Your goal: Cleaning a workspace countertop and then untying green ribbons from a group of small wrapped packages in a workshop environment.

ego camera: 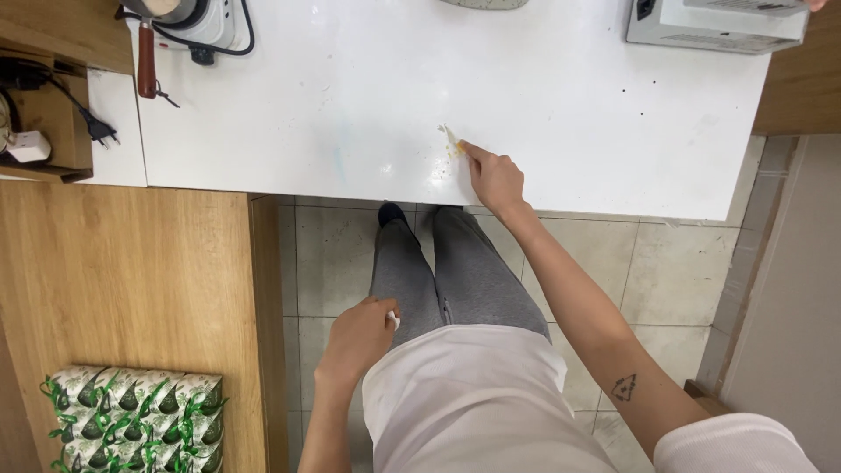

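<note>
Right hand [496, 178] is out over the near part of the white table [350, 105], arm stretched forward from the lower right. The fingers are drawn together into a pinch, tips pointing up and to the left, and right at those tips sits a small pale scrap [450, 136], thin and light-coloured, lying on the tabletop. The fingertips are touching its near end or just beside it; too small to say whether it is actually gripped. Around it there is a faint yellowish smear [455, 151] on the white surface, just ahead of the knuckles.

Left hand [359, 337] hangs low, down by the hip, off the table altogether and well apart from the scrap. Its fingers are curled around something small and white [393, 321] that peeks out at the thumb side; what it is cannot be made out.

Between the two arms, grey trousers [455, 271] and a white shirt [473, 403], with a dark shoe [391, 213] poking out at the table's edge over the tiled floor [666, 263].

Further out: at the far left of the table, a white appliance [206, 22] with a black cable and a brown-handled tool [146, 61] lying beside it. Far right corner, a grey box-shaped device [714, 26]. To the left, a wooden counter [131, 271], and at its near corner a pack with a green and white leaf pattern [136, 420].
</note>
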